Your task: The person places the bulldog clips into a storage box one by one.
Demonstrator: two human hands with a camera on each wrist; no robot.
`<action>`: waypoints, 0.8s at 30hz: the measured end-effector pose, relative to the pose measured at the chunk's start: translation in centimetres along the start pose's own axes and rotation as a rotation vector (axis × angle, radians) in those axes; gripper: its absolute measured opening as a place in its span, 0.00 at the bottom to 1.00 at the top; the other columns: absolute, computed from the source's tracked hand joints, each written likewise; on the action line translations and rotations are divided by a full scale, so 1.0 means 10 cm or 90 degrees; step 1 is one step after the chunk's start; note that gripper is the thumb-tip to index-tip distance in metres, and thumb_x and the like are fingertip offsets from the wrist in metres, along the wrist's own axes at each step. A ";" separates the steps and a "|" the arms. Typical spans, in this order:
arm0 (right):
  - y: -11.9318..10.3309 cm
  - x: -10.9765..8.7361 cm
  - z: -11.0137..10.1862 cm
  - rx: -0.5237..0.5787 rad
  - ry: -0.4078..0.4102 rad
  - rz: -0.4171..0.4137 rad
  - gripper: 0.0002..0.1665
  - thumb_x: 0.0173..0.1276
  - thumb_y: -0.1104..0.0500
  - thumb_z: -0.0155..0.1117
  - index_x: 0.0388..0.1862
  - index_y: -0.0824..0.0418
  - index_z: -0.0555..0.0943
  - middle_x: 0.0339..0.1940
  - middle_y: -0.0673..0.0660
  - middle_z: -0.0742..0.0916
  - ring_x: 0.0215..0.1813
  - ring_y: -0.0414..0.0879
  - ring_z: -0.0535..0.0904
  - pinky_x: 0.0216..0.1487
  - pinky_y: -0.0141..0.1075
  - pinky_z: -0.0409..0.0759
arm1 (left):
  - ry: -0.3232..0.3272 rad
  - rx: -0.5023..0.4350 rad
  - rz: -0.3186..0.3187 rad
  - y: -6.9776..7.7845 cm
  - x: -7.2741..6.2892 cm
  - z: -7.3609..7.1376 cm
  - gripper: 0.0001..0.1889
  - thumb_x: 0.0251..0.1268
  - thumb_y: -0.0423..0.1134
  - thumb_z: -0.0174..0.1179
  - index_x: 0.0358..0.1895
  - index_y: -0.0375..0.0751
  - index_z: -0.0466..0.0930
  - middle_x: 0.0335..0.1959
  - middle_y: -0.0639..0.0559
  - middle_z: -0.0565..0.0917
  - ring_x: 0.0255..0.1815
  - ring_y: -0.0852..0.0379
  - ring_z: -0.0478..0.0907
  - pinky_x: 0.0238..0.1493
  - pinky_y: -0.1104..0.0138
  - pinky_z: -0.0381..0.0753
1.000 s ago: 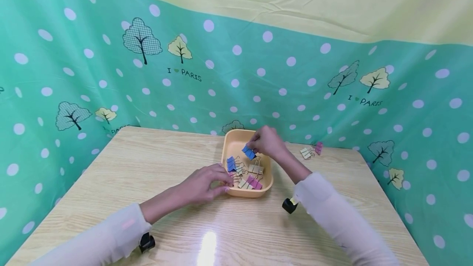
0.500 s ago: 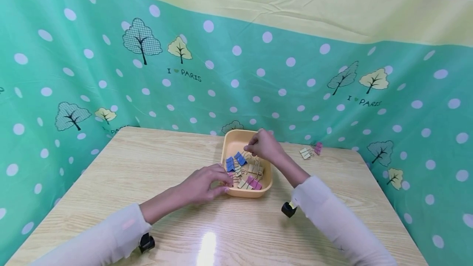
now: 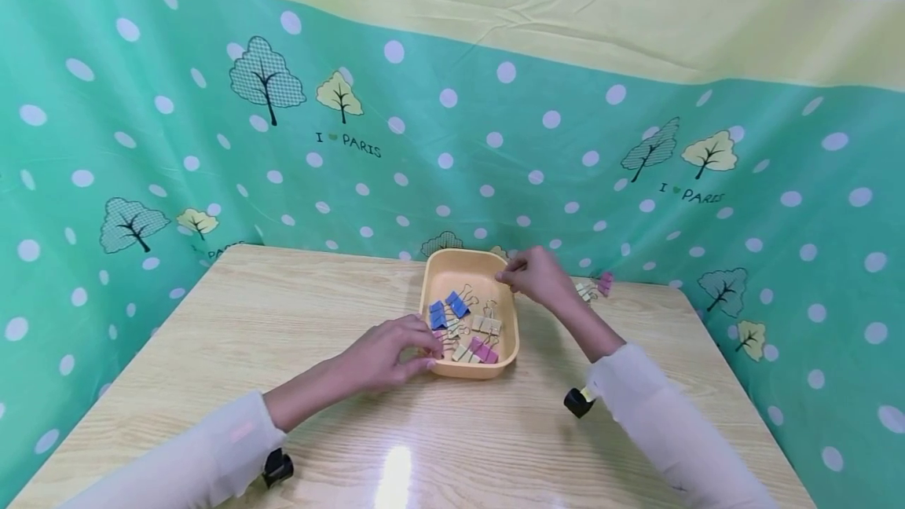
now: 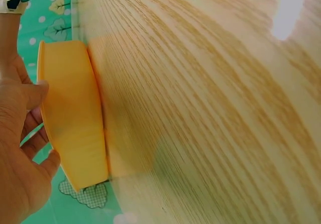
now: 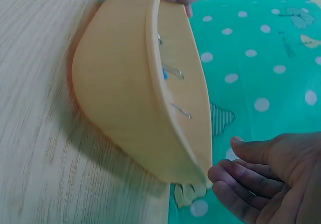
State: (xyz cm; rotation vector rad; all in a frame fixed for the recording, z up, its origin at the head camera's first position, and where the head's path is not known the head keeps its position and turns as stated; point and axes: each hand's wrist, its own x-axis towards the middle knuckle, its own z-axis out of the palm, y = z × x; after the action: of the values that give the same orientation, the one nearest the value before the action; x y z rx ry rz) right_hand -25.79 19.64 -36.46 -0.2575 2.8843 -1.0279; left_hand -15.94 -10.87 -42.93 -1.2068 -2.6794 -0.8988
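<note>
A pale-orange plastic tray [image 3: 463,264] stands at the back middle of the table. Inside it lie several binder clips: two blue binder clips [image 3: 458,304] side by side, cream ones [image 3: 486,325] and a pink binder clip [image 3: 484,350]. My left hand [image 3: 389,348] holds the tray's front-left rim, fingers over the edge; the left wrist view has the hand [image 4: 20,158] along that rim. My right hand [image 3: 540,277] is above the tray's back-right edge. In the right wrist view this hand [image 5: 271,179] is loosely bent and holds nothing, beside the rim.
To the right of the tray, near the back edge of the wood-grain table [image 3: 304,289], lie a cream binder clip [image 3: 585,291] and a pink one [image 3: 605,283]. A green dotted cloth [image 3: 353,195] hangs right behind the table and along its sides.
My right hand has lowered a blue binder clip into the tray beside the other blue one, let go of it, and moved right toward the tray's edge. My left hand has stayed on the rim.
</note>
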 end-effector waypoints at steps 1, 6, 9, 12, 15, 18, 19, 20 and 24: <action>0.03 0.00 -0.02 -0.002 0.005 0.006 0.14 0.80 0.53 0.76 0.46 0.65 0.94 0.42 0.63 0.96 0.43 0.56 0.93 0.35 0.34 0.83 | 0.001 0.000 0.001 0.00 0.00 0.00 0.08 0.75 0.37 0.73 0.53 0.49 0.95 0.51 0.59 0.94 0.56 0.57 0.88 0.62 0.55 0.92; 0.23 -0.04 -0.17 -0.013 0.032 0.034 0.16 0.80 0.52 0.76 0.48 0.66 0.94 0.45 0.66 0.96 0.50 0.64 0.95 0.38 0.37 0.87 | 0.005 0.000 0.006 -0.01 0.00 0.01 0.08 0.75 0.37 0.73 0.52 0.50 0.95 0.51 0.59 0.94 0.57 0.57 0.88 0.62 0.56 0.92; 0.38 -0.05 -0.26 -0.026 0.055 0.047 0.18 0.79 0.52 0.77 0.50 0.67 0.93 0.46 0.67 0.96 0.50 0.64 0.95 0.39 0.39 0.88 | 0.005 0.001 0.006 -0.01 0.00 0.01 0.07 0.75 0.38 0.74 0.51 0.50 0.94 0.52 0.59 0.94 0.57 0.57 0.88 0.63 0.56 0.92; 0.54 -0.08 -0.35 -0.043 0.064 0.067 0.21 0.80 0.50 0.76 0.53 0.67 0.92 0.49 0.68 0.96 0.48 0.63 0.94 0.38 0.40 0.88 | 0.004 0.001 0.006 0.00 0.00 0.01 0.07 0.75 0.38 0.74 0.51 0.51 0.94 0.52 0.59 0.94 0.57 0.56 0.88 0.63 0.56 0.91; 0.70 -0.10 -0.46 -0.056 0.057 0.089 0.23 0.81 0.48 0.74 0.56 0.68 0.91 0.53 0.70 0.95 0.46 0.59 0.92 0.38 0.40 0.86 | 0.002 0.002 0.005 0.00 0.00 0.01 0.07 0.75 0.37 0.74 0.51 0.50 0.94 0.52 0.59 0.94 0.57 0.56 0.88 0.63 0.56 0.91; 0.85 -0.10 -0.55 -0.066 0.058 0.099 0.25 0.81 0.49 0.74 0.59 0.71 0.89 0.54 0.71 0.94 0.44 0.55 0.89 0.40 0.41 0.86 | 0.002 0.002 0.004 -0.01 0.00 0.01 0.08 0.75 0.37 0.73 0.52 0.50 0.94 0.52 0.59 0.94 0.57 0.57 0.88 0.63 0.56 0.92; 0.90 -0.10 -0.59 -0.071 0.062 0.100 0.24 0.81 0.50 0.74 0.58 0.71 0.89 0.51 0.70 0.94 0.42 0.53 0.88 0.40 0.42 0.85 | 0.002 0.002 0.004 -0.01 0.00 0.00 0.08 0.75 0.37 0.73 0.52 0.51 0.94 0.52 0.59 0.94 0.57 0.57 0.88 0.62 0.56 0.92; 0.94 -0.10 -0.61 -0.077 0.069 0.101 0.23 0.80 0.51 0.74 0.55 0.71 0.90 0.45 0.68 0.94 0.38 0.51 0.86 0.38 0.42 0.84 | 0.002 0.002 0.004 -0.02 -0.01 0.00 0.08 0.75 0.37 0.73 0.51 0.51 0.94 0.52 0.59 0.94 0.57 0.57 0.88 0.62 0.56 0.92; 1.09 -0.09 -0.67 -0.103 0.093 0.102 0.21 0.79 0.54 0.75 0.28 0.65 0.83 0.18 0.53 0.80 0.25 0.45 0.72 0.27 0.39 0.72 | 0.004 0.002 0.005 -0.02 -0.01 0.01 0.07 0.75 0.37 0.73 0.51 0.50 0.94 0.52 0.59 0.94 0.57 0.57 0.88 0.62 0.56 0.92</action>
State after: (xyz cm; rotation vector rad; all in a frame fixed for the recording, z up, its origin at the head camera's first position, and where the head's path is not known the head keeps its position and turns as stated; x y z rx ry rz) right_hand -27.21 32.32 -38.16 0.0435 3.0614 -0.8205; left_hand -16.01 -10.99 -43.17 -1.2112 -2.6677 -0.8965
